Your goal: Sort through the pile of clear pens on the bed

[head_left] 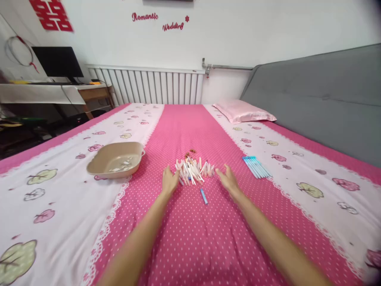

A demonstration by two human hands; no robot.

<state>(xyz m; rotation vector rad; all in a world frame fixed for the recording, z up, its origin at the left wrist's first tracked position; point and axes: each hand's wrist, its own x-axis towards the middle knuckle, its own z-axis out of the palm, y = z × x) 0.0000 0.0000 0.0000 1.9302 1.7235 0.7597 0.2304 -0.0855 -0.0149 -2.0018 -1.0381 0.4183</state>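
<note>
A loose pile of thin white and pinkish sticks or strips lies on the pink dotted bedspread, too small to name exactly. At its left edge is my left hand, fingers stretched out and holding nothing; whether it touches the sticks I cannot tell. My right hand is a little apart from the pile's right side, its thumb and fingers spread. Nearer to me, between my forearms, lies a small light-blue stick-shaped piece. Small brown items sit just behind the pile.
A beige plastic basin with small scraps inside stands to the left. Several light-blue pens or sticks lie side by side at the right. Farther back are a pink pillow, a grey headboard, a radiator and a monitor.
</note>
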